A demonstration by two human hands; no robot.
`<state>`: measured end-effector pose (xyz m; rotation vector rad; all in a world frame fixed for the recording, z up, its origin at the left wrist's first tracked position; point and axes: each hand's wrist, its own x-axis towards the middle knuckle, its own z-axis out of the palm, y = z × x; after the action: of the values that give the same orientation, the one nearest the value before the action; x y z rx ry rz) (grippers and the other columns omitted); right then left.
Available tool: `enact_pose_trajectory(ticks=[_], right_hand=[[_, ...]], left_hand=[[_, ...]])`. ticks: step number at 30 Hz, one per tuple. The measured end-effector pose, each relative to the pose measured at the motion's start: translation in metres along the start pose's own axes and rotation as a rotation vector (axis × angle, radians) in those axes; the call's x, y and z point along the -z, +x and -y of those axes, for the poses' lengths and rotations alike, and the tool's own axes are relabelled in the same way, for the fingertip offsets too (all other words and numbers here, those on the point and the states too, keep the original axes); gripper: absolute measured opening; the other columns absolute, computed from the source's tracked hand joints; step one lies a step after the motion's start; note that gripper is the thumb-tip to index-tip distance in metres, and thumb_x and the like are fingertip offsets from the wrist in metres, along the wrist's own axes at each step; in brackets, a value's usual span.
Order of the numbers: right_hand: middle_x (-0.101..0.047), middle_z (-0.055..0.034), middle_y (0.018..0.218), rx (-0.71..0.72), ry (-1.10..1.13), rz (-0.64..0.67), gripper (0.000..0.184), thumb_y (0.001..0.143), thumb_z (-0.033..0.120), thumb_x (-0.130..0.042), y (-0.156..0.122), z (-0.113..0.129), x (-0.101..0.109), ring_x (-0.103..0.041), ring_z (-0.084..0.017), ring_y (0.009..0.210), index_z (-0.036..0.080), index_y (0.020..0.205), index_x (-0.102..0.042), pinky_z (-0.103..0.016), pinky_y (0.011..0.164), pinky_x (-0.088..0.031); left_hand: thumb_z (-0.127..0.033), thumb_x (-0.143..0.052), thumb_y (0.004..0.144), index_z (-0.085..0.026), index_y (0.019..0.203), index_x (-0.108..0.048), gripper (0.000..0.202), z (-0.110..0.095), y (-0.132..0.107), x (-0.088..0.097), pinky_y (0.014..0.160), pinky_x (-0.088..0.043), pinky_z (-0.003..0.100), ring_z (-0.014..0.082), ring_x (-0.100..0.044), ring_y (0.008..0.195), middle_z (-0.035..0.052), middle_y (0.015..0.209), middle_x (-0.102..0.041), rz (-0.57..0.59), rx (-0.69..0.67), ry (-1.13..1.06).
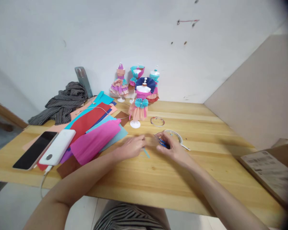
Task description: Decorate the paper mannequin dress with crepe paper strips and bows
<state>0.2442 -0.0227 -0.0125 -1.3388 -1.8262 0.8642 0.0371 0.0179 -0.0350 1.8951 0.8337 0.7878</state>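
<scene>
My left hand (132,147) rests on the wooden table (158,182) with its fingers pinched on a thin light blue paper strip (146,153). My right hand (171,146) is closed round blue-handled scissors (163,142), just right of the strip. The two hands nearly touch at the table's middle. A paper-dressed mannequin (138,107) on a white base stands just behind them.
Coloured paper sheets (93,132) lie spread at the left, with a phone (35,150) and a white power bank (58,147) on them. Three more paper-dress mannequins (134,81), a striped cloth (61,103), two tape rolls (157,121) and a cardboard box (268,171) at the right.
</scene>
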Motion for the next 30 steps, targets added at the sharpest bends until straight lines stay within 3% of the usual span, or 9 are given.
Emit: enact_pose_trajectory(ticks=[7, 10, 13, 15, 18, 21, 23, 26, 30], right_hand=[[-0.069, -0.0061, 0.085, 0.086, -0.264, 0.305, 0.036, 0.076, 0.020, -0.055, -0.021, -0.009, -0.037, -0.063, -0.019, 0.067, 0.019, 0.112, -0.058, -0.028, 0.064, -0.045], [-0.069, -0.0066, 0.082, 0.217, -0.381, 0.357, 0.029, 0.073, 0.008, -0.046, -0.021, -0.013, -0.044, -0.065, -0.020, 0.072, 0.020, 0.094, -0.062, -0.028, 0.064, -0.045], [-0.069, -0.0074, 0.077, 0.157, -0.520, 0.279, 0.023, 0.073, 0.008, -0.042, -0.014, -0.017, -0.037, -0.065, -0.022, 0.071, 0.020, 0.081, -0.061, -0.028, 0.061, -0.044], [-0.071, -0.0099, 0.080, 0.094, -0.567, 0.191, 0.022, 0.077, 0.012, -0.043, -0.008, -0.018, -0.029, -0.066, -0.023, 0.071, 0.019, 0.085, -0.063, -0.030, 0.061, -0.045], [-0.072, -0.0123, 0.088, 0.098, -0.499, 0.132, 0.025, 0.083, 0.018, -0.042, -0.003, -0.015, -0.023, -0.067, -0.024, 0.076, 0.017, 0.094, -0.064, -0.032, 0.066, -0.048], [-0.070, -0.0126, 0.104, 0.222, -0.417, 0.211, 0.033, 0.079, 0.016, -0.049, -0.003, -0.010, -0.034, -0.067, -0.022, 0.086, 0.018, 0.110, -0.060, -0.033, 0.075, -0.049], [-0.071, -0.0102, 0.099, 0.303, -0.436, 0.311, 0.033, 0.077, 0.010, -0.049, -0.003, -0.009, -0.044, -0.066, -0.021, 0.085, 0.019, 0.106, -0.061, -0.031, 0.074, -0.049], [-0.071, -0.0068, 0.087, 0.318, -0.513, 0.347, 0.030, 0.079, 0.007, -0.045, 0.001, -0.011, -0.047, -0.066, -0.020, 0.079, 0.021, 0.098, -0.063, -0.027, 0.069, -0.047], [-0.071, -0.0081, 0.090, 0.205, -0.674, 0.239, 0.034, 0.079, 0.008, -0.046, 0.013, -0.012, -0.027, -0.066, -0.020, 0.075, 0.020, 0.104, -0.065, -0.026, 0.064, -0.044]], left_hand=[[-0.006, -0.061, 0.066, -0.020, 0.058, -0.060, 0.017, 0.007, -0.002, 0.008, 0.063, -0.033, 0.025, 0.0170, -0.051, 0.064, 0.0007, 0.063, -0.058, 0.019, 0.046, 0.166], [-0.008, -0.061, 0.066, -0.020, 0.057, -0.063, 0.016, 0.002, -0.008, 0.013, 0.059, -0.033, 0.024, 0.0159, -0.053, 0.060, -0.0002, 0.059, -0.062, 0.090, 0.065, 0.167], [-0.009, -0.063, 0.067, -0.022, 0.061, -0.069, 0.016, -0.007, -0.019, 0.017, 0.062, -0.036, 0.025, 0.0171, -0.057, 0.062, 0.0004, 0.062, -0.066, 0.126, 0.053, 0.150], [-0.008, -0.064, 0.066, -0.024, 0.068, -0.072, 0.018, -0.012, -0.027, 0.024, 0.066, -0.039, 0.025, 0.0193, -0.060, 0.067, 0.0014, 0.067, -0.069, 0.033, 0.069, 0.101], [-0.006, -0.066, 0.063, -0.025, 0.070, -0.071, 0.021, -0.015, -0.036, 0.043, 0.074, -0.042, 0.027, 0.0232, -0.060, 0.079, 0.0041, 0.073, -0.069, -0.233, 0.133, 0.028], [-0.005, -0.069, 0.060, -0.023, 0.071, -0.066, 0.022, -0.014, -0.043, 0.070, 0.078, -0.040, 0.026, 0.0263, -0.054, 0.096, 0.0065, 0.080, -0.063, -0.398, 0.162, 0.065], [-0.002, -0.073, 0.052, -0.023, 0.069, -0.061, 0.030, -0.012, -0.047, 0.085, 0.076, -0.038, 0.024, 0.0278, -0.050, 0.103, 0.0063, 0.080, -0.058, -0.487, 0.197, 0.159], [0.002, -0.070, 0.052, -0.021, 0.054, -0.048, 0.032, -0.008, -0.050, 0.100, 0.067, -0.035, 0.024, 0.0249, -0.052, 0.086, 0.0020, 0.063, -0.046, -0.527, 0.293, 0.351], [0.005, -0.060, 0.058, -0.020, 0.042, -0.037, 0.037, -0.010, -0.047, 0.121, 0.058, -0.025, 0.025, 0.0169, -0.044, 0.059, -0.0027, 0.047, -0.030, -0.495, 0.313, 0.383]])
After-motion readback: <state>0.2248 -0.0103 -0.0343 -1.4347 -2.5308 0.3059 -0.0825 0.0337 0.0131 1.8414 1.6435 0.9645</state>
